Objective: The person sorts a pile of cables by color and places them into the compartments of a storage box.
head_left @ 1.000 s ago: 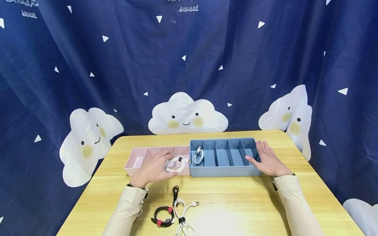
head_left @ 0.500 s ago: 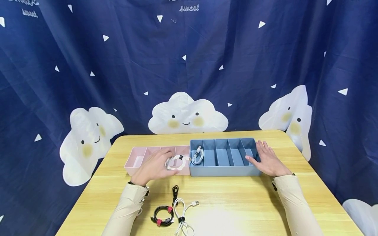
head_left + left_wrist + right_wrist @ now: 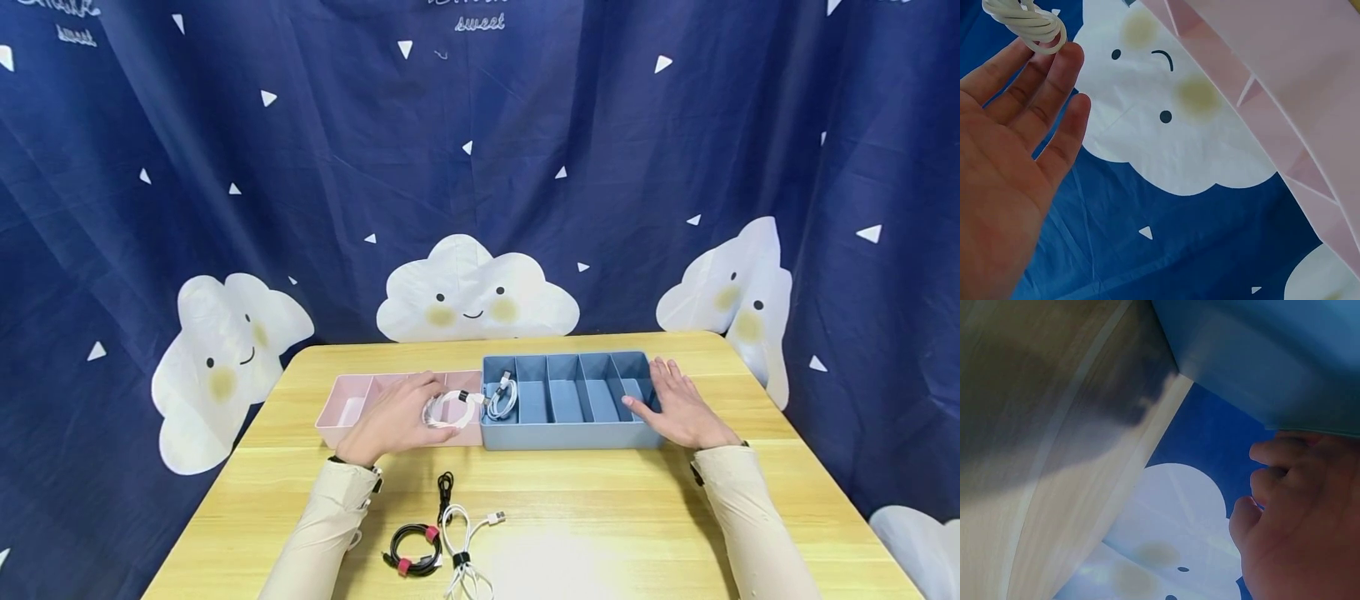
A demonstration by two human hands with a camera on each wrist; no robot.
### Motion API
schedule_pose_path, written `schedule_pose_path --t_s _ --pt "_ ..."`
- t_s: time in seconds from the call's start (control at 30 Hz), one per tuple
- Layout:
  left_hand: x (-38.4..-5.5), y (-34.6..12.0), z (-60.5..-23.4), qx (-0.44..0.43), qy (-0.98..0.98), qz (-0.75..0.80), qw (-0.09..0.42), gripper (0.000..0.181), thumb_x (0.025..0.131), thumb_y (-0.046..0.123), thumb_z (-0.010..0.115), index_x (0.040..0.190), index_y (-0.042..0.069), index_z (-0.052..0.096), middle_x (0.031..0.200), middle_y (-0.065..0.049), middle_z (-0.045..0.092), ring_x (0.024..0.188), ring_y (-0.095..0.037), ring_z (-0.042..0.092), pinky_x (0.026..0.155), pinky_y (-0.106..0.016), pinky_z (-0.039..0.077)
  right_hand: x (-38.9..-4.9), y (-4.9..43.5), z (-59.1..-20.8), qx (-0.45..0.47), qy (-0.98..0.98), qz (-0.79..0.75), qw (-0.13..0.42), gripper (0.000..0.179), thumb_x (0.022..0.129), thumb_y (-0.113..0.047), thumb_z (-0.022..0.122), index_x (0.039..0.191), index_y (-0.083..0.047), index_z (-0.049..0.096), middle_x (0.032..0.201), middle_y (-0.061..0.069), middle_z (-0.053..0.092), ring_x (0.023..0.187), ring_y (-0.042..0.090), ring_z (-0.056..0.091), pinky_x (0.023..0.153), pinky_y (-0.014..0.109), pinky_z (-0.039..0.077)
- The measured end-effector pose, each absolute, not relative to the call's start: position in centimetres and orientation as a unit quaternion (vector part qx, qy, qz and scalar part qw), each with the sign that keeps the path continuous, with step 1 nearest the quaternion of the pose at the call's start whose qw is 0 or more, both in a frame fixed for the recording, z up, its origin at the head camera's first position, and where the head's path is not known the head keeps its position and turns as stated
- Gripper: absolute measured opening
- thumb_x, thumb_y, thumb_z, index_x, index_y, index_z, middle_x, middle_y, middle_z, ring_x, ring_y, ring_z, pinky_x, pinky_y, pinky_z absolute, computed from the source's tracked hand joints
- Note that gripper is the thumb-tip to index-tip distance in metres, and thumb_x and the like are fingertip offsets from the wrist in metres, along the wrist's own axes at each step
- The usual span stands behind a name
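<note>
My left hand (image 3: pixel 397 419) holds a coiled white cable (image 3: pixel 467 397) with a black strap, over the right part of the pink divided box (image 3: pixel 347 433). In the left wrist view the white coil (image 3: pixel 1029 25) sits at the fingertips of the left hand (image 3: pixel 1016 144). The cable's plug end points toward the blue divided box (image 3: pixel 570 435). Another bundled white cable (image 3: pixel 502 398) lies in that box's leftmost compartment. My right hand (image 3: pixel 684 410) rests on the blue box's right end, fingers extended along its outer side and thumb over the rim.
Nearer on the wooden table (image 3: pixel 600 517) lie a black coiled cable (image 3: pixel 415 562) with red straps, a small black cable (image 3: pixel 446 492) and a white cable (image 3: pixel 461 550) with a black strap. A dark blue curtain (image 3: pixel 480 192) with clouds hangs behind the table.
My left hand and the coiled white cable have shifted very slightly to the right and up in the head view. The right hand and both boxes have stayed put.
</note>
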State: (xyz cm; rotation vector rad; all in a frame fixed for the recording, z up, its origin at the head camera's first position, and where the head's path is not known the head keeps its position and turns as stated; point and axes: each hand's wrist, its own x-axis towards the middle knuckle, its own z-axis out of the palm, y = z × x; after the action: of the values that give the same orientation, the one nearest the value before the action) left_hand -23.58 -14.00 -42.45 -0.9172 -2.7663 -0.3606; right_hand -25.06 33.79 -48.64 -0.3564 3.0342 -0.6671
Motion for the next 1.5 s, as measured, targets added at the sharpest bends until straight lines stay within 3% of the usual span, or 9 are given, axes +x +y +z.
schedule_pose_path --t_s 0.3,0.43,0.73,0.87,1.1,1.33,1.5 --pt "-23.8 -13.4 -41.9 -0.32 -0.932 -0.125 0.117 0.052 0.081 0.055 0.078 0.112 0.014 0.073 0.1 0.001 0.064 0.082 -0.011 0.055 0.068 -0.027 0.047 -25.1 33.8 -48.5 -0.114 0.97 -0.213 0.009 0.103 0.102 -0.064 0.046 0.16 0.013 0.009 0.168 0.036 0.005 0.157 0.054 -0.001 0.125 0.07 0.005" --pt "-24.0 -13.3 -41.7 -0.322 -0.932 -0.118 0.119 0.051 0.08 0.056 0.078 0.111 0.015 0.073 0.096 0.001 0.063 0.078 -0.01 0.051 0.066 -0.024 0.043 -25.2 33.8 -48.5 -0.114 0.97 -0.213 0.009 0.104 0.102 -0.064 0.046 0.16 0.013 0.009 0.168 0.036 0.005 0.157 0.054 -0.001 0.124 0.07 0.006" --pt "-24.5 -12.9 -41.5 -0.34 -0.924 -0.137 0.107 0.062 0.083 0.052 0.077 0.138 0.028 0.067 0.097 0.006 0.063 0.083 -0.009 0.053 0.075 -0.026 0.047 -25.2 33.7 -48.5 -0.115 0.971 -0.21 0.005 0.102 0.102 -0.063 0.047 0.16 0.014 0.011 0.168 0.037 0.007 0.157 0.055 0.002 0.124 0.07 0.007" --pt "-24.8 -12.7 -41.6 -0.351 -0.92 -0.14 0.102 0.065 0.084 0.052 0.076 0.144 0.032 0.062 0.097 0.006 0.063 0.083 -0.009 0.053 0.076 -0.026 0.047 -25.1 33.7 -48.7 -0.112 0.971 -0.209 0.008 0.103 0.102 -0.064 0.046 0.16 0.013 0.01 0.168 0.036 0.006 0.157 0.054 0.002 0.125 0.069 0.007" --pt "-25.0 -12.3 -41.4 -0.342 -0.926 -0.129 0.097 0.064 0.085 0.055 0.076 0.142 0.029 0.064 0.1 0.0 0.068 0.085 -0.011 0.058 0.073 -0.027 0.048 -25.1 33.9 -48.8 -0.111 0.971 -0.213 0.008 0.104 0.101 -0.065 0.046 0.16 0.012 0.009 0.169 0.035 0.006 0.158 0.054 0.001 0.125 0.069 0.006" --pt "-25.3 -11.9 -41.1 -0.329 -0.932 -0.115 0.104 0.059 0.081 0.058 0.076 0.121 0.015 0.074 0.102 0.004 0.067 0.085 -0.012 0.06 0.076 -0.03 0.051 -25.1 34.0 -48.9 -0.111 0.97 -0.215 0.009 0.104 0.102 -0.064 0.046 0.16 0.013 0.009 0.168 0.036 0.004 0.157 0.054 0.0 0.125 0.07 0.005" --pt "-25.5 -11.6 -41.0 -0.326 -0.934 -0.102 0.109 0.057 0.081 0.058 0.076 0.117 0.015 0.075 0.105 0.003 0.068 0.088 -0.014 0.063 0.079 -0.033 0.054 -25.1 34.0 -48.9 -0.11 0.97 -0.215 0.013 0.105 0.101 -0.065 0.046 0.16 0.012 0.007 0.169 0.035 0.004 0.158 0.053 -0.001 0.125 0.07 0.005"
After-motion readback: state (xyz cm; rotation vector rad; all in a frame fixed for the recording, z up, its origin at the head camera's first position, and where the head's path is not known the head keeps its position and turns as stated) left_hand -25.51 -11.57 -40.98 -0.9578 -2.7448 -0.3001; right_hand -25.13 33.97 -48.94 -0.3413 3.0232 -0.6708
